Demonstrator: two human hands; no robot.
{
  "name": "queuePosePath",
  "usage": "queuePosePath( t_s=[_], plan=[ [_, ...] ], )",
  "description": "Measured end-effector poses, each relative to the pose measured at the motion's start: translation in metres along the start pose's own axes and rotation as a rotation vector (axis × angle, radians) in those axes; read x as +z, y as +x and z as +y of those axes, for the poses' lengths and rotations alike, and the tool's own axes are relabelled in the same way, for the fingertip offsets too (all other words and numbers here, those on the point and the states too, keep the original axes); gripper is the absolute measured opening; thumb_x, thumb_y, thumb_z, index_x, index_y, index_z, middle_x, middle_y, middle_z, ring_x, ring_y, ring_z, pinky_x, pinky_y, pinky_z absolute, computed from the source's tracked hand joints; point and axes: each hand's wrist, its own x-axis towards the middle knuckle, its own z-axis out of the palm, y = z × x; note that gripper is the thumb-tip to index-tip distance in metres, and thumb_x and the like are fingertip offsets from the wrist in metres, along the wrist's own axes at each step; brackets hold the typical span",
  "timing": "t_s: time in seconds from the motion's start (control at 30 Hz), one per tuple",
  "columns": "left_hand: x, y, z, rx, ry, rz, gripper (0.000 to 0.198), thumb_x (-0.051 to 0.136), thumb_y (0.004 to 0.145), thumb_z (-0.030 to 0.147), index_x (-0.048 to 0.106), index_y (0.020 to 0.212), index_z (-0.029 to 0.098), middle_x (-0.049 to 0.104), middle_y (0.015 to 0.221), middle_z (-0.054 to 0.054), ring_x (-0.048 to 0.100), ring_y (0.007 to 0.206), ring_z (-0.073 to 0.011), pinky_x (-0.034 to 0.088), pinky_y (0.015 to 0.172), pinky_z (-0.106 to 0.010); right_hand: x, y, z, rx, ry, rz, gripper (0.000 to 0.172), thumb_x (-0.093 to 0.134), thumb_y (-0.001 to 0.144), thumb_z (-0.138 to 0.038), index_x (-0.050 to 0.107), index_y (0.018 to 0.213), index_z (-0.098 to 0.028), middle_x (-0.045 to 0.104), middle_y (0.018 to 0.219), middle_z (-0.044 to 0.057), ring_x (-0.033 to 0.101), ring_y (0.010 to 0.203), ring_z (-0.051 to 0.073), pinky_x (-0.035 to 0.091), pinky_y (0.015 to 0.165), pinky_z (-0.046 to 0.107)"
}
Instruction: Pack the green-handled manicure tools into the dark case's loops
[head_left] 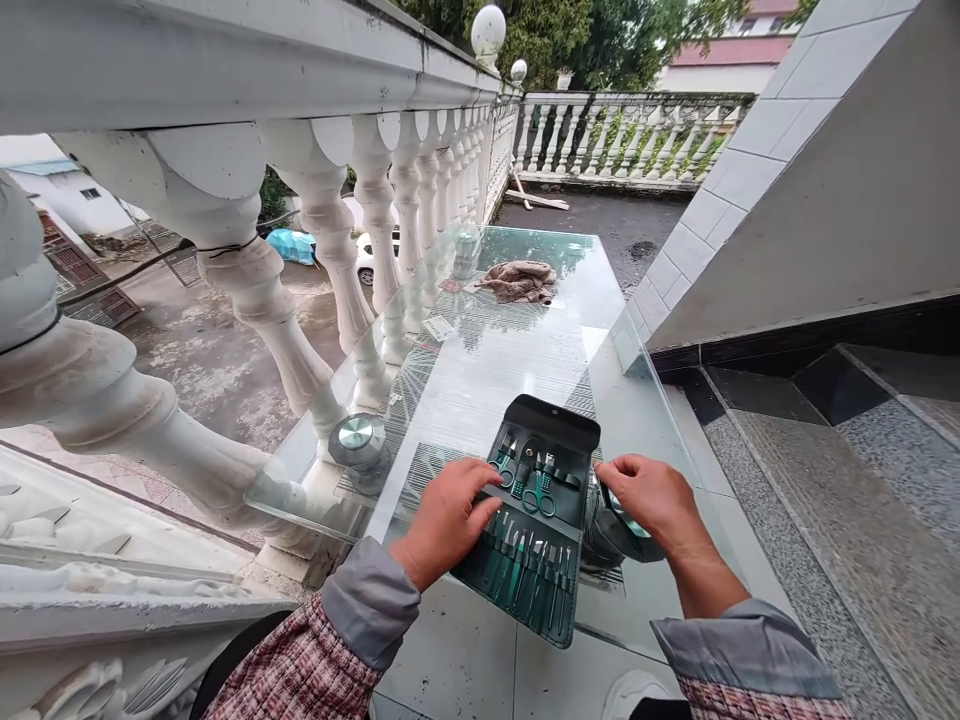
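Two hands: left hand (446, 522), fingers together, lies flat on an open dark green leather manicure case (536, 500) on a clear glass surface (510, 340); right hand (645, 500), fingers curled beside it, grip unclear.

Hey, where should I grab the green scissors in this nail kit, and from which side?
Take the green scissors by their two finger loops, coming from your side of the open case. The loops lie at the near end, facing you, while the blades point away, up the case's upper panel. Your left hand looks like the closer one.
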Motion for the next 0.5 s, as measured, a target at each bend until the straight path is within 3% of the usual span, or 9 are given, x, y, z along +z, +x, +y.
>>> queuePosePath(
  t_s=[0.23, 0.5],
  plan=[
    [0.017, -0.005, -0.011, 0.255, 0.391, -0.202, 0.012, 0.048, 0.089, 0.014, 0.059, 0.094, 0.018, 0.062, 0.104, -0.007, 0.058, 0.095, -0.0191, 0.049, 0.084, -0.034, 0.015, -0.018, 0.001, -0.117, -0.067, 0.001, 0.033, 0.043, 0.078, -0.045, 0.054, 0.057, -0.022, 0.063, 0.066, 0.000, 0.050, 0.060, 0.015, 0.031, 0.053, 0.025],
    [0.022, -0.010, -0.008, 0.437, 0.713, -0.237, 0.017, 0.041, 0.088, 0.006, 0.054, 0.085, 0.015, 0.059, 0.086, -0.008, 0.054, 0.077, -0.0193, 0.047, 0.068, -0.031, 0.004, -0.014, 0.013, -0.077, -0.213, 0.004, 0.033, 0.042, 0.079, -0.041, 0.057, 0.056, -0.023, 0.065, 0.071, 0.003, 0.051, 0.060, 0.016, 0.028, 0.052, 0.026]
  ],
)
